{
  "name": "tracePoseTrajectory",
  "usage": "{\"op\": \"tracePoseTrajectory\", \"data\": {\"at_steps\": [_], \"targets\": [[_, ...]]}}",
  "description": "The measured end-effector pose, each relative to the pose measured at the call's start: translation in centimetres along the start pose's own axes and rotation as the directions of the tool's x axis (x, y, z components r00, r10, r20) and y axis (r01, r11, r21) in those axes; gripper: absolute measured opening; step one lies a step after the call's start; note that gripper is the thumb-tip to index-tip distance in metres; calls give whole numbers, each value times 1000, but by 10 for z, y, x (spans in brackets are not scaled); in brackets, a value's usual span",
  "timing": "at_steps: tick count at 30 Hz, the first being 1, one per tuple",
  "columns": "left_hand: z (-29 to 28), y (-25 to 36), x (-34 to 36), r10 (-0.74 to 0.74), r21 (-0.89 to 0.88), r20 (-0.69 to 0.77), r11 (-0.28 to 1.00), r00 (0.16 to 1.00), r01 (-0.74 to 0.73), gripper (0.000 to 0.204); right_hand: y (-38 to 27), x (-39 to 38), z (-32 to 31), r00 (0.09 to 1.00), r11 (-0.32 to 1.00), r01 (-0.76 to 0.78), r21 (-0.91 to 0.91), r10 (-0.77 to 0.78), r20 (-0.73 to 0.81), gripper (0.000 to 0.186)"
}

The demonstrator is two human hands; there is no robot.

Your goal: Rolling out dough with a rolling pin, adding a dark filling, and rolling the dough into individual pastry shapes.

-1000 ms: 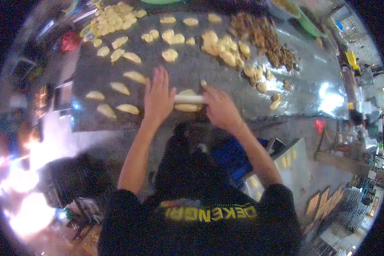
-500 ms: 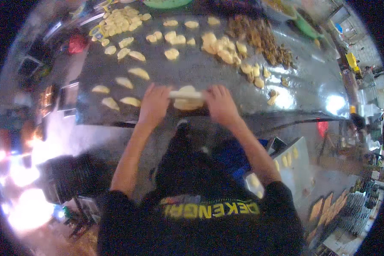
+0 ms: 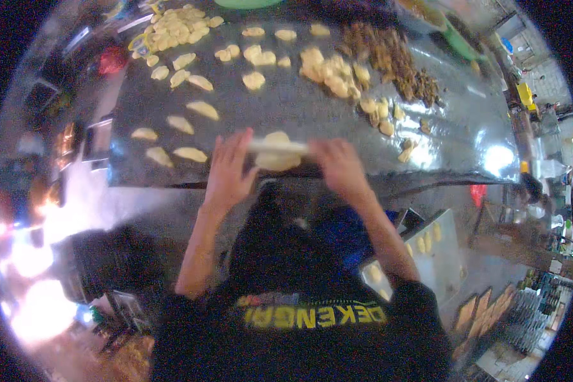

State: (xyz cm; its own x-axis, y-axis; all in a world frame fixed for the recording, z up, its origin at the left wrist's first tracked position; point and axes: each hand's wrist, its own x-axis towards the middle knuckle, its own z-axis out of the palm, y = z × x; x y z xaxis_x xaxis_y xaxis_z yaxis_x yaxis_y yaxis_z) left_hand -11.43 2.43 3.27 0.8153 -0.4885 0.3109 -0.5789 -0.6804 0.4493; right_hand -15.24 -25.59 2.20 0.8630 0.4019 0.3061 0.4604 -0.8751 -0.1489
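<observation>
A pale rolling pin (image 3: pixel 280 146) lies across a flattened piece of dough (image 3: pixel 277 163) near the table's front edge. My left hand (image 3: pixel 234 167) holds the pin's left end, fingers bent slightly over it and blurred. At the other end, my right hand (image 3: pixel 337 164) grips the pin with curved fingers. Several folded dough pieces (image 3: pixel 190 154) lie to the left, and small lumps (image 3: pixel 253 80) sit farther back.
The dark shiny table (image 3: pixel 465 127) holds a dough pile (image 3: pixel 176 28), more dough (image 3: pixel 325 70) and brown pieces (image 3: pixel 388 51). Green basins (image 3: pixel 458 39) line the back. At lower right stands a pale tray (image 3: pixel 439 248) with elongated dough pieces, beside glaring light at left.
The dough under the pin is wider and flatter than a second ago. My left hand's fingertips moved down toward the pin; my right hand shifted slightly outward to the right.
</observation>
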Motion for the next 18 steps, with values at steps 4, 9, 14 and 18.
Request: {"op": "tracePoseTrajectory", "data": {"at_steps": [4, 9, 14, 18], "targets": [[4, -5, 2, -1, 31, -80, 1000, 997, 3, 54, 58, 0, 2, 897, 849, -430, -308, 440, -42, 43], [27, -21, -18, -15, 64, 87, 998, 996, 9, 39, 14, 18, -6, 918, 908, -397, 138, 395, 40, 39], [35, -8, -9, -83, -44, -46, 996, 995, 81, 19, -26, 21, 26, 997, 915, -78, 396, 81, 10, 22], [41, -9, -6, -162, -51, -76, 986, 984, 158, 16, -23, 26, 42, 968, 875, -251, 413, 226, 110, 22]]}}
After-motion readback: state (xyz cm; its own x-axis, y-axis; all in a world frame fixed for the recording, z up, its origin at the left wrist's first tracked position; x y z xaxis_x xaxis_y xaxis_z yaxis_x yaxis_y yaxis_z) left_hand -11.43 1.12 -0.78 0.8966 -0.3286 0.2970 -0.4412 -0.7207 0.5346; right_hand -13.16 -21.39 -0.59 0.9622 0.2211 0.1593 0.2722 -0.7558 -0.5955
